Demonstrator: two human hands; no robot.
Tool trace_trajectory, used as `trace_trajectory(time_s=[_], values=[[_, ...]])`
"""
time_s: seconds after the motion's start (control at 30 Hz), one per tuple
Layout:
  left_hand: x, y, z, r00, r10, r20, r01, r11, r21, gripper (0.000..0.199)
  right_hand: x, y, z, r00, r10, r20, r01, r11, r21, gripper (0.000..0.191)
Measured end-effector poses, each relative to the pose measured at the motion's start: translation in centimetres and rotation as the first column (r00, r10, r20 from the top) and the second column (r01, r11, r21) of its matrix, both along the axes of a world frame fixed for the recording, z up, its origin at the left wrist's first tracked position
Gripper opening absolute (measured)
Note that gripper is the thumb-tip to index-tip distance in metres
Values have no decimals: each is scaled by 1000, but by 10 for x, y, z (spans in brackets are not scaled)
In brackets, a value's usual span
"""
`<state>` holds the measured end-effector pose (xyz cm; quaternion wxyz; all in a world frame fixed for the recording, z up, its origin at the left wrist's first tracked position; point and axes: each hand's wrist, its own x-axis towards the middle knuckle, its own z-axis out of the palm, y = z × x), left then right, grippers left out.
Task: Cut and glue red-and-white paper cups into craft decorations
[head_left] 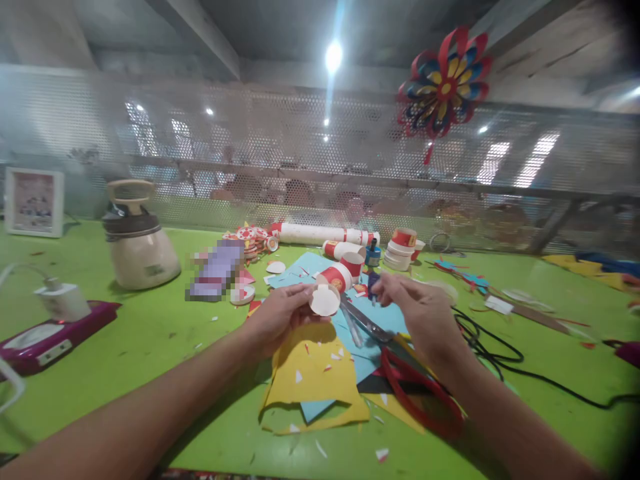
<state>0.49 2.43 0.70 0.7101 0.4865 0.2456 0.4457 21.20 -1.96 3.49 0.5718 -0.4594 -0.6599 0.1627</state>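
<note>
My left hand (285, 310) pinches a round white paper disc (325, 300) by its edge, its pale face toward me. Just beyond the disc lie red and white paper cups (337, 277) on their sides. My right hand (415, 310) is closed, fingertips together, at a small dark blue object (373, 283) whose kind I cannot make out. Below and between the hands rest large scissors (367, 320) with red handles, beside a clear pen-like stick (353, 327). Under them are blue paper (370, 360) and cut yellow sheets (315, 367) with scraps on top.
At the left stand a beige kettle (143, 257), a phone (217, 270) and a purple power strip (95, 320). Stacked cups (400, 250) and a blue jar (373, 255) are at the back. Black cable (520, 373) runs right. A paper flower (447, 87) hangs above.
</note>
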Motion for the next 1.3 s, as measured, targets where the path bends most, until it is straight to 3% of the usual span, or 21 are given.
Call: trace_trajectory(time_s=[0.1,0.2,0.3,0.5,0.7,0.9,1.07,1.3], values=[[0,-2,4,1000,-10,17,10,1000,23,23,0,6,-5,990,115,-79,-127,976,-177,27],[2,-6,7,999,-39,21,38,999,39,24,-9,3,-8,945,304,-123,-327,893,-308,38],[2,-7,6,998,-57,5,57,998,38,25,-16,-3,-8,906,397,-147,-423,826,-372,37],[-4,-5,7,994,-62,-92,66,997,41,30,-17,-2,-13,894,383,-230,-447,788,-424,32],[-14,8,11,949,115,-294,-79,988,130,27,-9,8,-18,945,232,-231,-311,857,-410,28],[-22,24,3,752,369,-546,-228,923,310,22,2,19,-20,995,82,-54,-96,931,-352,20],[-29,34,0,550,441,-709,-153,888,434,14,2,23,-27,992,42,115,-4,950,-313,20],[-37,42,5,340,539,-771,-27,825,564,14,2,22,-32,963,60,262,17,959,-283,21]])
